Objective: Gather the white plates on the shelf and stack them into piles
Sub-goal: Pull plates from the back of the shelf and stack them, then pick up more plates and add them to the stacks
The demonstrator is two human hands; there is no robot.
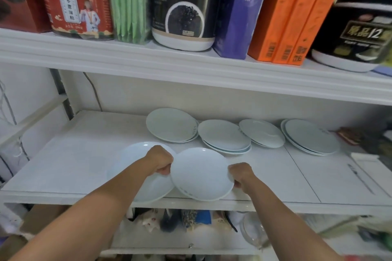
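Since the round white plate [201, 174] is pinched only at its right rim by the curled fingers of the right hand [241, 176], and hangs partly past the front edge of the white shelf [84, 154], it could slip or strike the second white plate [131, 167] that it overlaps. The left hand [161, 162], arm stretched forward, closes its fingers at that overlap, apparently on the second plate's rim. Small piles of white plates [224, 135] wait behind.
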